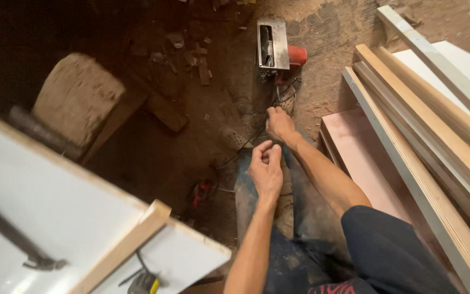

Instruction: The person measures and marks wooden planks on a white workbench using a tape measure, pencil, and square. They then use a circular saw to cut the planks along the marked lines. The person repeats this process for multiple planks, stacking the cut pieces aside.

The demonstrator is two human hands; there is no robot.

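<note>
My right hand (279,124) reaches down toward the dirt floor and grips a dark power cord (257,133) that runs up to a circular saw (274,48) with a metal base and a red body, lying on the ground ahead. My left hand (266,170) hovers just below the right one, fingers curled loosely near the same cord; whether it touches the cord I cannot tell. My legs in dark dusty trousers (305,218) show beneath both arms.
A white panel with a wooden batten (131,239) lies at lower left, a clamp and a small tool on it. Long boards and white strips (420,125) lean at right. A wooden block (77,98) and offcuts (191,60) litter the sawdust floor. A small red object (199,191) lies near the cord.
</note>
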